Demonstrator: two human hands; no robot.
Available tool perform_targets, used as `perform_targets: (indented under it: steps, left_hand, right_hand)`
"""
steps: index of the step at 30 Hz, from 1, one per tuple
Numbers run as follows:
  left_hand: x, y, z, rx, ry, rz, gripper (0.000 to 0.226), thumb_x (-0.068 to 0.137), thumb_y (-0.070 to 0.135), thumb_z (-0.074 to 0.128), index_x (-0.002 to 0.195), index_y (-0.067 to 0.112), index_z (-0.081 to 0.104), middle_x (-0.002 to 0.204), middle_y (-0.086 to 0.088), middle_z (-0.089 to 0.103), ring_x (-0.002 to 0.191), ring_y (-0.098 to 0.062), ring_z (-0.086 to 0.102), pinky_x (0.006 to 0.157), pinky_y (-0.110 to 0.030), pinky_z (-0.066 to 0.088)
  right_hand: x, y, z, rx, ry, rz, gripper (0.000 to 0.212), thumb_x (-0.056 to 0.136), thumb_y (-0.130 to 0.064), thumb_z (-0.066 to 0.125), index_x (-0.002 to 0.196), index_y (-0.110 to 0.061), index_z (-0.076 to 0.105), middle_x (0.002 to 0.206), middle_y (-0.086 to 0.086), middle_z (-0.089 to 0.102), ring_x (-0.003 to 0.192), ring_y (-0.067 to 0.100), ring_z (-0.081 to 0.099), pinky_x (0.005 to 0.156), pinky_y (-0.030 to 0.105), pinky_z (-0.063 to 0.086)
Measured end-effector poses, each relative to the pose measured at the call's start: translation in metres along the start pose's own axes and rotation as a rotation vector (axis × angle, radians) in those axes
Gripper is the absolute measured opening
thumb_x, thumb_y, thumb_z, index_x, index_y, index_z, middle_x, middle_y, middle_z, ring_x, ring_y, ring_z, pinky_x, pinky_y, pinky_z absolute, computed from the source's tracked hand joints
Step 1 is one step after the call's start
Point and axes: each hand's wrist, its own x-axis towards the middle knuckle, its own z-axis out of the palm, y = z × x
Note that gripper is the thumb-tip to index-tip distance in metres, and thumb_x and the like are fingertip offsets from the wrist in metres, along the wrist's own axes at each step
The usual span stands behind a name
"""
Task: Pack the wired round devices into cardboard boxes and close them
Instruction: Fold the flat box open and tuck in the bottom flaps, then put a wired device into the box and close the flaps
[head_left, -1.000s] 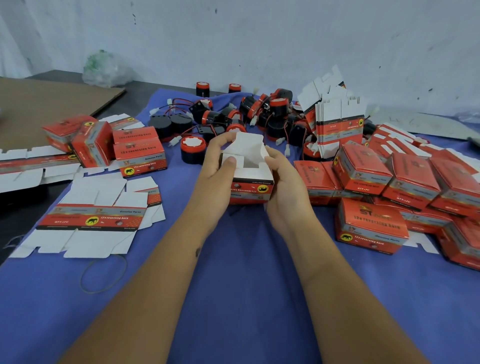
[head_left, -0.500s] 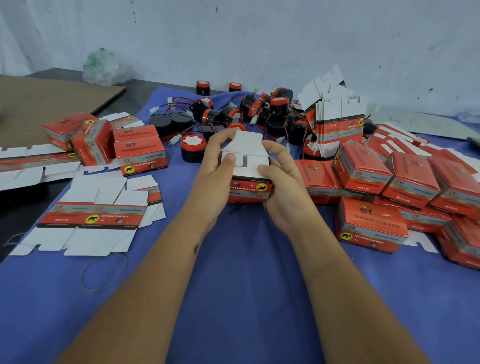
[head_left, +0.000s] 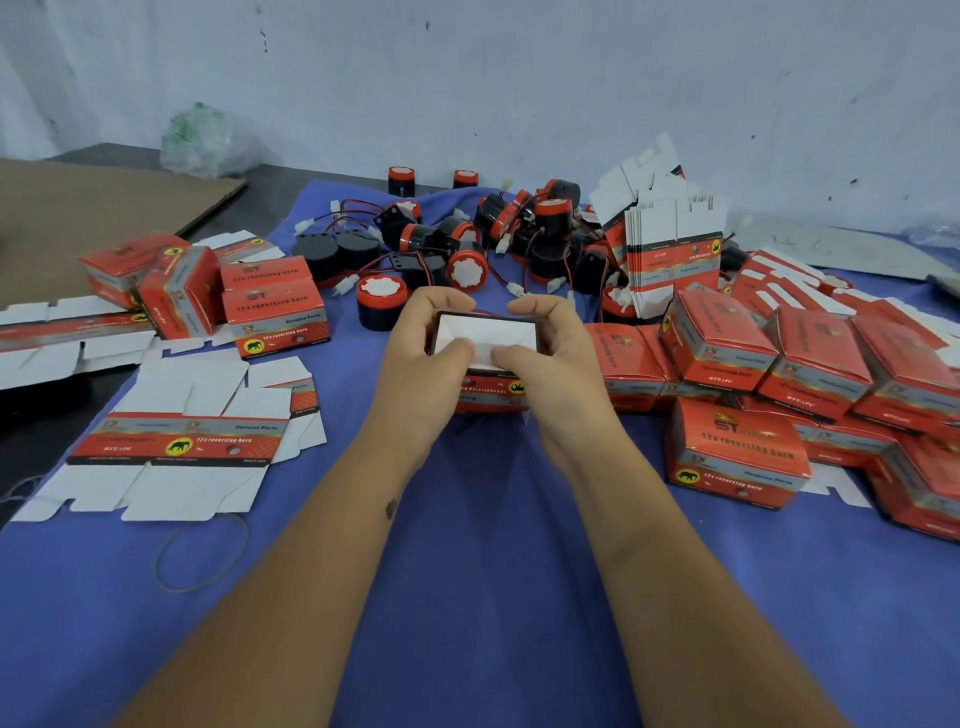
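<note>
A small red cardboard box (head_left: 491, 396) stands on the blue cloth at the centre, its white flaps (head_left: 485, 338) folded down flat on top. My left hand (head_left: 421, 364) grips its left side, thumb pressing on the flaps. My right hand (head_left: 556, 364) grips the right side, thumb pressing the flaps too. What the box holds is hidden. Behind it lies a heap of black-and-red round devices (head_left: 524, 234) with red and black wires, one of them (head_left: 381, 306) standing just past my left fingers.
Closed red boxes (head_left: 737, 457) crowd the right side, more closed boxes (head_left: 275, 322) at the left. Unfolded flat box blanks (head_left: 176, 441) lie at the left, a stack of flat blanks (head_left: 675, 260) leans behind. A rubber band (head_left: 202, 551) lies on the blue cloth (head_left: 493, 597).
The upright white flaps have been folded down flat onto the box top, and both thumbs have moved onto them. The box has stayed in place.
</note>
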Motion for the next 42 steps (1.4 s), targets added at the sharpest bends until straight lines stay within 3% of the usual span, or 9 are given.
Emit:
perform_targets:
  steps: [4,8,11,16,21,25,31,34,42]
  left_hand:
    - [0.000,0.001,-0.001,-0.019,0.051,0.040,0.047,0.083,-0.004,0.050,0.097,0.039,0.060,0.098,0.014,0.065,0.089,-0.004,0.063,0.062,-0.016,0.051]
    - [-0.003,0.005,-0.001,-0.042,0.046,0.187,0.049,0.084,0.000,0.046,0.112,0.039,0.054,0.111,0.014,0.062,0.105,-0.001,0.059,0.079,-0.018,0.051]
    - [-0.003,0.007,0.001,0.080,0.022,0.180,0.045,0.089,0.020,0.045,0.126,0.045,0.043,0.133,0.018,0.047,0.124,0.007,0.044,0.099,-0.014,0.039]
    - [-0.003,0.005,-0.005,-0.079,-0.181,-0.112,0.039,0.098,0.039,0.051,0.136,0.044,0.042,0.125,0.016,0.061,0.109,0.005,0.061,0.085,-0.020,0.054]
    - [0.014,0.000,-0.016,-0.197,0.301,-0.141,0.036,0.093,0.022,0.064,0.128,0.017,0.057,0.109,0.010,0.069,0.098,-0.005,0.066,0.078,-0.025,0.053]
    - [0.025,-0.007,-0.034,-0.244,0.665,-0.053,0.058,0.087,0.023,0.072,0.133,0.028,0.037,0.123,0.013,0.059,0.111,-0.001,0.059,0.097,-0.027,0.051]
    - [0.033,-0.015,-0.038,-0.223,0.774,0.030,0.075,0.091,0.023,0.069,0.150,0.027,0.023,0.143,0.011,0.047,0.121,0.006,0.050,0.087,-0.002,0.044]
    - [0.035,-0.016,-0.039,-0.230,0.781,0.049,0.063,0.092,0.025,0.068,0.142,0.024,0.032,0.131,0.015,0.053,0.111,0.015,0.053,0.082,-0.001,0.043]
    - [0.031,-0.013,-0.034,-0.280,0.678,-0.076,0.041,0.092,0.038,0.065,0.126,0.031,0.043,0.123,0.014,0.061,0.111,0.001,0.060,0.087,-0.017,0.052]
  right_hand:
    - [0.000,0.002,0.002,-0.074,0.042,-0.053,0.031,0.085,-0.002,0.060,0.098,-0.029,0.059,0.100,-0.002,0.064,0.087,0.009,0.063,0.072,0.028,0.055]
    - [-0.001,0.002,0.007,-0.255,0.034,-0.038,0.021,0.088,-0.042,0.051,0.105,-0.038,0.061,0.124,0.004,0.057,0.121,0.023,0.052,0.101,0.044,0.045]
    - [-0.002,-0.006,0.006,-0.089,-0.013,0.054,0.025,0.087,-0.052,0.046,0.100,-0.041,0.064,0.127,0.004,0.057,0.118,0.024,0.056,0.092,0.042,0.051]
    - [0.000,-0.009,-0.001,0.023,0.002,-0.129,0.013,0.097,-0.011,0.054,0.098,-0.022,0.061,0.120,0.010,0.060,0.112,0.023,0.060,0.100,0.041,0.049]
    - [0.012,-0.012,0.014,-0.074,-0.060,-0.082,0.034,0.100,-0.015,0.051,0.122,-0.041,0.051,0.134,-0.011,0.050,0.125,0.004,0.047,0.085,0.004,0.042]
    - [0.038,-0.002,0.034,-0.317,-0.068,0.003,0.040,0.100,-0.016,0.051,0.138,-0.029,0.043,0.143,-0.005,0.039,0.124,0.010,0.045,0.085,0.015,0.041]
    - [0.074,0.021,0.083,-0.646,-0.240,-0.102,0.068,0.095,0.003,0.049,0.154,-0.018,0.022,0.152,0.007,0.028,0.108,0.020,0.042,0.107,0.037,0.039]
    - [0.088,0.032,0.097,-0.671,-0.281,0.029,0.080,0.094,-0.012,0.061,0.156,-0.020,0.010,0.154,0.010,0.021,0.134,0.027,0.034,0.112,0.034,0.031]
    - [0.069,0.034,0.095,-0.808,-0.221,-0.044,0.040,0.084,-0.035,0.070,0.117,-0.027,0.048,0.116,0.001,0.061,0.105,0.023,0.058,0.085,0.042,0.052]
